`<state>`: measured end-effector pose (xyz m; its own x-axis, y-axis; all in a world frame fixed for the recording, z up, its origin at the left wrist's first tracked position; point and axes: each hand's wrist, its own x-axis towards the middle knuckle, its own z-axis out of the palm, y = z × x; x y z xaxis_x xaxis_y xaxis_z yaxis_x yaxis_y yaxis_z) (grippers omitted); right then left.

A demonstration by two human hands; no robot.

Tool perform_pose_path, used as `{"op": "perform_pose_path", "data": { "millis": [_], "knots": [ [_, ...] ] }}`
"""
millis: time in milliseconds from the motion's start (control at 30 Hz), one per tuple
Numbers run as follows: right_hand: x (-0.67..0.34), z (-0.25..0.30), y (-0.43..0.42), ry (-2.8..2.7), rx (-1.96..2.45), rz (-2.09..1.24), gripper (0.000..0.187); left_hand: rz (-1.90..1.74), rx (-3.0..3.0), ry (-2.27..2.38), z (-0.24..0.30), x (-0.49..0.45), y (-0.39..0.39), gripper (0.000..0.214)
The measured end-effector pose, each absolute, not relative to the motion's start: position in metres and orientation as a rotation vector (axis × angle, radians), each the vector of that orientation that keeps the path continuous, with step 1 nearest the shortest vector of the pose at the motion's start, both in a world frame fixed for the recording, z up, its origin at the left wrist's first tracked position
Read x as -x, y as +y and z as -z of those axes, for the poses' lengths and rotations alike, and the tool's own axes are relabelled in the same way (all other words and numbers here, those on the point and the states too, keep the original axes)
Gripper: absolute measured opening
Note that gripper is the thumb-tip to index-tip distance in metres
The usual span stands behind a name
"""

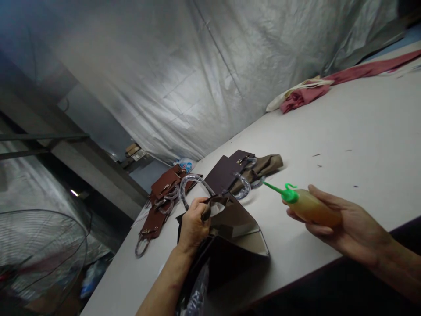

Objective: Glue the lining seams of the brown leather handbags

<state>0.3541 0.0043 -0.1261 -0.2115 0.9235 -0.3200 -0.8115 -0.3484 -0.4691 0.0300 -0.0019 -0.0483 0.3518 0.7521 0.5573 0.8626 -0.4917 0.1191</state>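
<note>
Left hand [194,224] clamped on rim of open bag [235,261] near table [312,140] edge. Right hand [355,224] wrapped round bottle [314,211], amber contents, green nozzle [278,189] aimed about 10 o'clock. Hands apart. From open bag: bottle between 2 and 3 o'clock, dark bags [222,175] 12, brown bags [166,179] 10, red cloth [304,97] 1. Gold fittings [147,231] on brown bags: any lettering too small to read.

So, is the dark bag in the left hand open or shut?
Open: the dark bag gapes at its mouth, showing the tan lining inside.
</note>
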Motion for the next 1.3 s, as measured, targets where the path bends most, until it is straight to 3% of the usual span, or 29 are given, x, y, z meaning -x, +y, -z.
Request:
{"op": "perform_pose_path", "data": {
  "millis": [200, 433, 667, 767, 933, 1133, 1300],
  "knots": [
    [-0.367, 0.128, -0.004, -0.286, 0.776, -1.726, 0.009, 0.585, 2.336, -1.711, 0.032, -0.039, 0.007, 0.021],
    [-0.386, 0.125, -0.010, -0.275, 0.927, -1.648, 0.019, 0.768, 2.703, -1.689, -0.011, -0.045, 0.002, 0.021],
    [-0.400, 0.119, -0.011, -0.403, 0.995, -1.538, 0.037, 0.403, 3.091, -1.575, -0.022, -0.071, 0.028, 0.009],
    [-0.400, 0.113, -0.008, -0.734, 0.979, -1.425, 0.049, 0.357, 3.193, -1.584, -0.021, -0.084, 0.054, 0.004],
    [-0.409, 0.115, 0.012, -1.031, 1.007, -1.076, 0.046, 0.388, 3.348, -1.602, -0.008, -0.096, 0.098, 0.004],
    [-0.424, 0.124, 0.040, -1.297, 1.063, -0.709, 0.046, 0.275, 3.441, -1.556, 0.032, -0.106, 0.140, 0.022],
    [-0.430, 0.138, 0.050, -1.380, 1.096, -0.660, 0.049, 0.216, 3.451, -1.608, 0.057, -0.119, 0.157, 0.018]
  ]
}}
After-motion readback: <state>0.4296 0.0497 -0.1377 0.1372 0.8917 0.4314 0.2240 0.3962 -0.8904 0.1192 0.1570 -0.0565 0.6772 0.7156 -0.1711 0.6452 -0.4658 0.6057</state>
